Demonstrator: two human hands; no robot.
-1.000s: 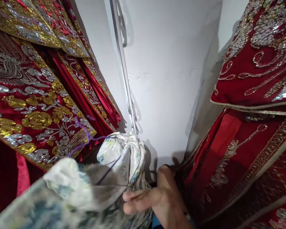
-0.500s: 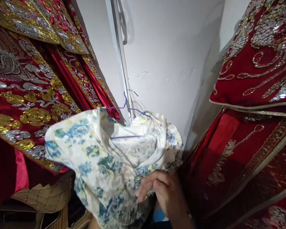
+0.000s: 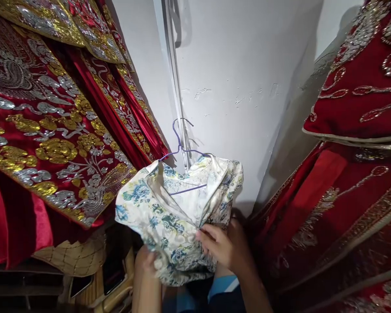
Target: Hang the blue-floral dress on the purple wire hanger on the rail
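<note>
A white top [image 3: 169,230] with blue, green and yellow flowers hangs on a thin purple hanger [image 3: 180,149], its neckline open in a V. The hanger's hook stands free above the collar, in front of the white panel. My right hand [image 3: 218,245] is closed at the bottom of the V, thumb and fingers pinching the front edge of the top. My left hand [image 3: 150,266] is at the top's lower left side, smeared by motion; whether its fingers grip the cloth cannot be made out.
Red garments with gold and silver sequins [image 3: 57,150] hang at the left. More red beaded garments [image 3: 361,113] hang at the right. A white panel [image 3: 228,65] with a metal edge stands ahead. A tan quilted item [image 3: 73,258] and a dark phone-like object [image 3: 114,271] lie lower left.
The top and hanger have swung more upright, and the top's left shoulder has moved right and down. My right hand has closed on the front edge. My left hand has come into view.
</note>
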